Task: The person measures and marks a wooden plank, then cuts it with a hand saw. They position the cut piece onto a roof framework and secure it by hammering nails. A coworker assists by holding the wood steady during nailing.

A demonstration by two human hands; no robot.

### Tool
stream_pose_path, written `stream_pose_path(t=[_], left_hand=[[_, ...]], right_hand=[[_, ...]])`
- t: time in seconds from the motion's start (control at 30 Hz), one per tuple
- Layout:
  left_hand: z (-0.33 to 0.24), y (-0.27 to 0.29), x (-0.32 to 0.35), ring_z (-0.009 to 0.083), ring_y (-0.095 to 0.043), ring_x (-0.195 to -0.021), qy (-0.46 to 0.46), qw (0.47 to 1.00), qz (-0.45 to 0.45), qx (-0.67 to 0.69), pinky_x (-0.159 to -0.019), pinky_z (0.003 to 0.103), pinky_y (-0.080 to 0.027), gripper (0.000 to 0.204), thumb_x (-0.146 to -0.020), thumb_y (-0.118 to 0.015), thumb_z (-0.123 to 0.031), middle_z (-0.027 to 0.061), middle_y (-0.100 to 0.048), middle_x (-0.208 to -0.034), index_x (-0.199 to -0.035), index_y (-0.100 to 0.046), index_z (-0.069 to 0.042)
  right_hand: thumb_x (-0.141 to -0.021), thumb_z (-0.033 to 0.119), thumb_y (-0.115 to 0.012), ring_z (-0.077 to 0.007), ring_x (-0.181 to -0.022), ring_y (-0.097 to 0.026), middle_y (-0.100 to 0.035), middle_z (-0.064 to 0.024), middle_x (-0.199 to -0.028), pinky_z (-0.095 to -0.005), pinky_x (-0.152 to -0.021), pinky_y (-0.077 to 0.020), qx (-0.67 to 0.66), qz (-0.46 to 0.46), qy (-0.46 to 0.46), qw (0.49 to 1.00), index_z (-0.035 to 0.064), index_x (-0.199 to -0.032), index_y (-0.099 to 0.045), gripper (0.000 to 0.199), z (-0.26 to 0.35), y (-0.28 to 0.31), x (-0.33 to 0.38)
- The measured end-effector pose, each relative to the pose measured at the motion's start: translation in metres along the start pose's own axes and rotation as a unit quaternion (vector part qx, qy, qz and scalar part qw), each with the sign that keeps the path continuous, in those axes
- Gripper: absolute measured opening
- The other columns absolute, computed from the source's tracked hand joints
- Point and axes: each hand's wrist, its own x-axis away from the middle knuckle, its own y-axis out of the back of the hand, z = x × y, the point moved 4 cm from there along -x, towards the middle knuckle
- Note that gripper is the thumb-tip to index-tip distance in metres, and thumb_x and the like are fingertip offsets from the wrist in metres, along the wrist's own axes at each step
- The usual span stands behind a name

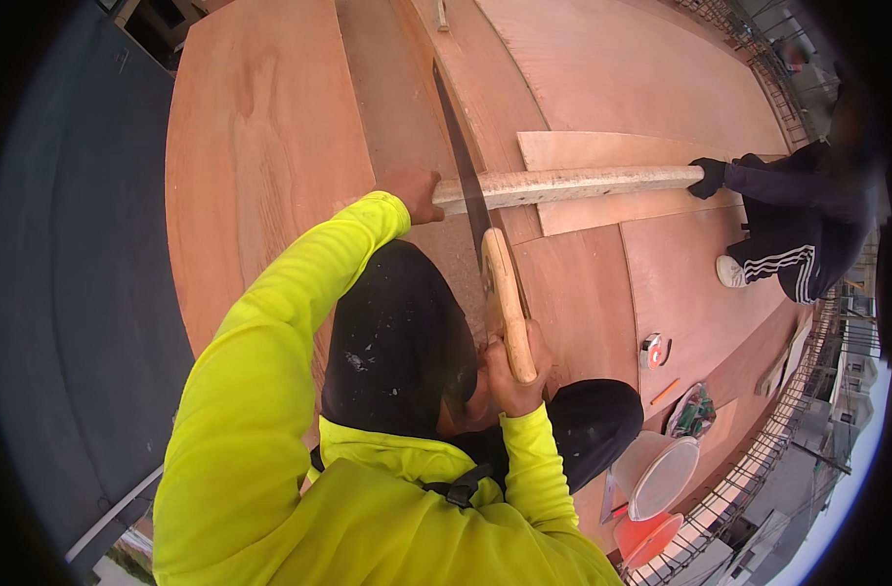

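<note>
My right hand (520,376) is closed round the wooden handle of a handsaw (506,293). The saw's long dark blade (463,156) points away from me and crosses a pale wooden beam (593,183) near its left end. Just left of the blade, my left hand (414,192) grips that end of the beam. At the far right, a crouching co-worker's dark-gloved hand (708,179) holds the beam's other end. Whether the teeth have cut into the wood cannot be made out.
Plywood sheets (260,146) cover the deck around me. To the right lie a tape measure (652,352), an orange pencil (665,392), a white bucket (658,469) and a red container (649,537). Steel rebar (759,488) runs along the right edge. A dark grey surface (75,293) borders the left.
</note>
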Motion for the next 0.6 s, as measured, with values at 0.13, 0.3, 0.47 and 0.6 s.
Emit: stream_pose_path(t=[0.13, 0.3, 0.47, 0.6], left_hand=[[0.003, -0.003, -0.005, 0.041, -0.068, -0.105, -0.008, 0.999, -0.036, -0.009, -0.094, 0.048, -0.053, 0.057, -0.077, -0.078, -0.035, 0.0252, -0.071, -0.108, -0.121, -0.066, 0.0], [0.0, -0.007, -0.002, 0.0409, -0.068, -0.105, -0.015, 0.999, -0.049, -0.003, -0.094, 0.048, -0.053, 0.056, -0.077, -0.078, -0.035, 0.0252, -0.071, -0.108, -0.119, -0.066, 0.0], [0.001, -0.008, 0.001, 0.0414, -0.068, -0.105, -0.021, 0.999, -0.025, -0.021, -0.094, 0.049, -0.053, 0.056, -0.078, -0.078, -0.035, 0.0251, -0.071, -0.109, -0.12, -0.066, 0.0], [0.003, -0.01, -0.003, 0.0413, -0.068, -0.104, -0.027, 0.997, -0.049, -0.047, -0.094, 0.049, -0.053, 0.057, -0.078, -0.078, -0.035, 0.0253, -0.071, -0.108, -0.121, -0.065, 0.001]], right_hand=[[-0.082, 0.002, -0.067, -0.0204, -0.069, -0.07, -0.068, -0.0129, -0.08, -0.0321, -0.068, -0.0556, 0.073, -0.018, 0.019, 0.997, 0.0006, -0.097, -0.061, 0.016, 0.01, 0.029, 0.045], [-0.087, 0.003, -0.065, -0.0157, -0.061, -0.052, -0.055, -0.0072, -0.07, -0.0324, -0.058, -0.0468, -0.031, -0.021, 0.007, 0.999, 0.0001, -0.091, -0.057, 0.01, 0.006, -0.014, -0.045], [-0.086, 0.003, -0.066, -0.017, -0.062, -0.06, -0.061, -0.0097, -0.072, -0.0318, -0.06, -0.0504, 0.066, -0.013, 0.051, 0.996, 0.0014, -0.094, -0.058, 0.011, 0.02, -0.002, -0.006], [-0.084, 0.002, -0.066, -0.0179, -0.065, -0.07, -0.067, -0.0105, -0.074, -0.0306, -0.064, -0.055, 0.106, 0.001, 0.017, 0.994, 0.0, -0.094, -0.059, 0.013, 0.02, 0.029, 0.039]])
